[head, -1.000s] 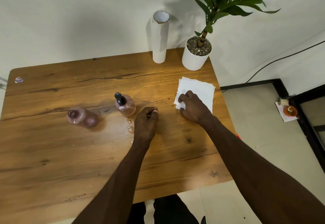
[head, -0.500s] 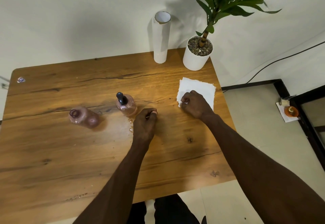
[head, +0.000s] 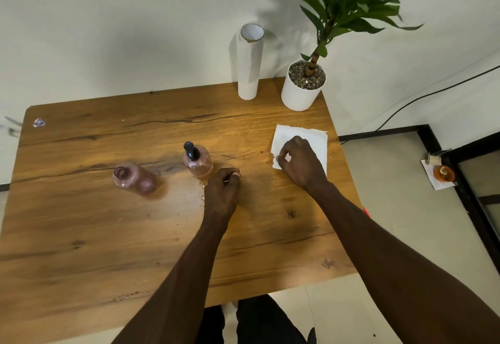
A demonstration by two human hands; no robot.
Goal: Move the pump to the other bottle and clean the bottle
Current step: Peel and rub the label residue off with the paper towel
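Now, head view: the only camera; everything below is placed relative to the pumped bottle.
Pumped bottle (head: 197,163): upright on the wooden surface (head: 81,235), black pump (head: 190,151) seated in its neck; pinkish liquid shows inside.
Open bottle (head: 133,178): left of the pumped bottle, well apart, neck uncapped, pinkish contents inside; whether it stands or lies tilted is hard to tell.
Spill (head: 202,189): small wet drops on the surface just in front of the pumped bottle.
Left hand (head: 222,191): just right of and in front of the pumped bottle, fingers curled closed, resting near the drops; I cannot tell if it holds anything.
Right hand (head: 300,164): well to the right, fingers pinched together on the near-left edge of the white paper towel (head: 315,138).
Progress: 1 of 2 parts looks done, since the pump sits on a bottle; the cleaning appears only to be starting.
Left to do: lift the towel, wipe the bottle, probably the drops too.
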